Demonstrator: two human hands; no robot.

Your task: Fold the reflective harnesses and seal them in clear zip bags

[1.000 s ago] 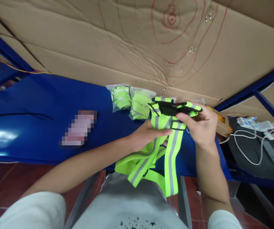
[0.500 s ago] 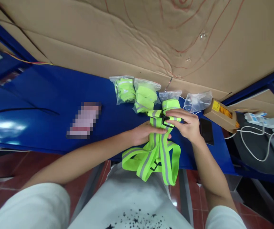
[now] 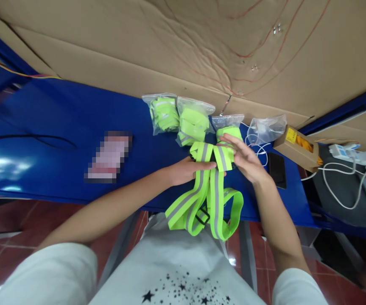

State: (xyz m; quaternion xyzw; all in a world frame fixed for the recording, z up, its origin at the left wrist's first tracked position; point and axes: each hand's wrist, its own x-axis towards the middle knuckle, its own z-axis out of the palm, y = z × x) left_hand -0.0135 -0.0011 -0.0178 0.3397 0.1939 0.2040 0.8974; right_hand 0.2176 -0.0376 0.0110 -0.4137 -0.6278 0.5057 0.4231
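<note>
Here on my feed the neon reflective strap (image 3: 216, 199) hangs just below the centre of the frame, over the front edge of the blue table (image 3: 55, 114), and the left hand (image 3: 184, 170) has it gripped, thumb across the front, fingers going behind. The right hand (image 3: 249, 163) is up at the bundle's upper right end, fingers stretched out; from here I can't quite tell whether it pinches the webbing or merely touches it. Progress, as I judge it: part-way, with the top gathered into short folds, while long loops and a black buckle (image 3: 202, 216) dangle loose below, so that lower length is left ungathered. Now the containers, upper centre: a left bag (image 3: 163, 114), a middle bag (image 3: 193, 123) and a right bag (image 3: 229, 127), all see-through, each with green strap packed inside, the last one partly behind the fingers. Right of those I have a slack transparent bag (image 3: 267, 129), no strap visible in it, and then, at the right of the frame, a cardboard box (image 3: 286, 144) holding something orange.
</note>
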